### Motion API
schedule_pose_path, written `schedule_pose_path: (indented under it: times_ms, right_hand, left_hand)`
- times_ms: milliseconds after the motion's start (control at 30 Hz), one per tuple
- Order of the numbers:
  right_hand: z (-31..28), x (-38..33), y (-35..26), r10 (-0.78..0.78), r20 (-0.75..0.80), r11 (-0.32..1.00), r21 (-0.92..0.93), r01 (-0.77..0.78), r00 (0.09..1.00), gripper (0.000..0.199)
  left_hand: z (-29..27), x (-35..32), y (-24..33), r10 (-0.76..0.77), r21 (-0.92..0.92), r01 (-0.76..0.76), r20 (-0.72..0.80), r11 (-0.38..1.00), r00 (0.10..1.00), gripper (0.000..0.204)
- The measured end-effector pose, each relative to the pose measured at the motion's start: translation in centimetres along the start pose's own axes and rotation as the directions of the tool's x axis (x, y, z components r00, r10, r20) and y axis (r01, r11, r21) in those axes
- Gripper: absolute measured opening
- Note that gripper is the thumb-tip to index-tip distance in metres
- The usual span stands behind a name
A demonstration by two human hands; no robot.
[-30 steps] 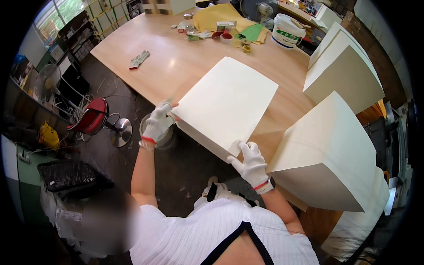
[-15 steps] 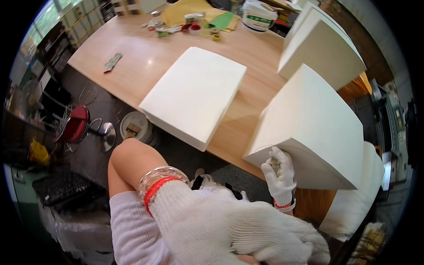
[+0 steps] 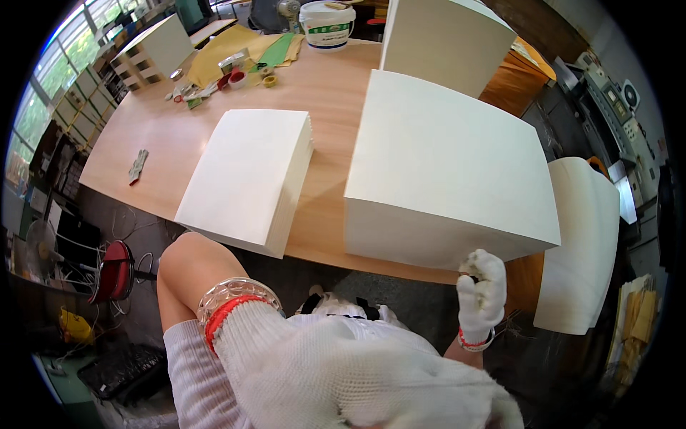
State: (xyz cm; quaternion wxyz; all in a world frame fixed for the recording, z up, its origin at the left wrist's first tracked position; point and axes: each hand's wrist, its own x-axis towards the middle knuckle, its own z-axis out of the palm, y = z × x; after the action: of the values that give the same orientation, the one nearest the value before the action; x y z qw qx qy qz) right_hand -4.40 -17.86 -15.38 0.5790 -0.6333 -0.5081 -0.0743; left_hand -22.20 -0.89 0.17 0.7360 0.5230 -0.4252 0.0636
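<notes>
Large white block (image 3: 443,157), right of centre in the frame, resting on a light wood-toned table (image 3: 164,125) at its near edge, with a broad top face and a shaded front face. The right hand (image 3: 482,293), in a white knitted glove with a red cuff, is raised just beside the block's lower front edge, right of centre; its fingers are curled toward the thumb, and whether they touch the block or pinch anything cannot be told. The left hand (image 3: 350,365), similarly gloved, extends large across the lower centre, close to the camera; its fingertips are unclear, so their state cannot be told. Left of centre lies a smaller white stack (image 3: 239,171), apart from the block, with layered edges along its right side. Another white block (image 3: 446,50) stands at the upper right, and a curved white sheet (image 3: 579,250) hangs at the right. Toward the upper left are a loose grey glove (image 3: 138,166), yellow sheets (image 3: 221,53) and a yellow tape roll (image 3: 269,81); a white bucket (image 3: 327,30) stands at upper centre. A red stool (image 3: 114,272) occupies the lower left.
</notes>
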Motion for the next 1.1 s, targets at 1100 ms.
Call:
schedule_pose_path:
  times_ms: [1100]
  right_hand:
    - [-14.5, 6.4, 5.6, 0.117, -0.187, 0.811, -0.548, -0.202, 0.975, 0.027]
  left_hand:
    - [-10.1, 13.3, -10.6, -0.501, 0.947, 0.104, -0.252, -0.304, 0.828, 0.015]
